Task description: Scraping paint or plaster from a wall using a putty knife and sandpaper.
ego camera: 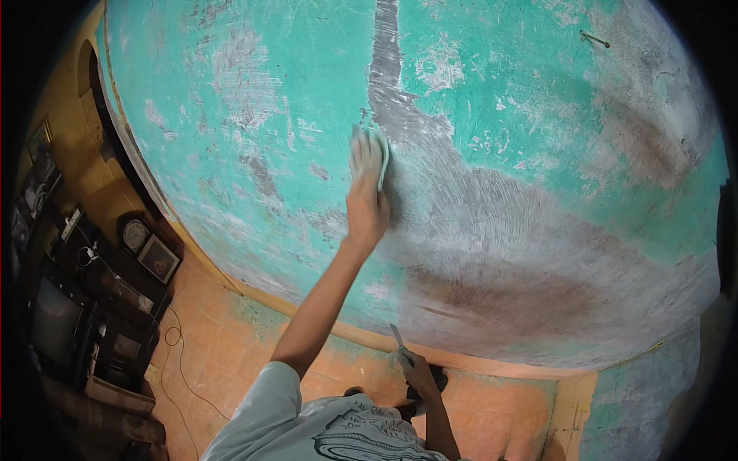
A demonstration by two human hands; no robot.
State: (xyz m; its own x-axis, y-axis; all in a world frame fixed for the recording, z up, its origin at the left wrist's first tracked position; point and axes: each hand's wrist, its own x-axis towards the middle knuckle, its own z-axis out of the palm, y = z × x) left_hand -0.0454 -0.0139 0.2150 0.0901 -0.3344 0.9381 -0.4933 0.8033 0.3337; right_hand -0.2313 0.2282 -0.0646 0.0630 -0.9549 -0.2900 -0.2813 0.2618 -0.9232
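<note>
My left hand [366, 199] is stretched up against a wall [328, 63] with worn turquoise paint. Under its blurred fingers is a pale folded pad [384, 158], cloth or sandpaper, pressed flat to the surface. Right beside that hand, a bare grey scraped patch [461, 196] spreads, narrowing upward into a vertical grey strip [386, 52]. Low down near the foot of the wall, my right hand [421, 376] grips a scraper [397, 335] by its handle, its narrow blade pointing up and clear of the fingers.
A nail [594, 39] sticks out of the wall at upper right. Paint dust lies on the orange tiled floor [202, 322] along the skirting. A thin cable [183, 369] trails over the tiles. At left stands a dark cabinet [92, 288] with a television, a clock and a framed picture.
</note>
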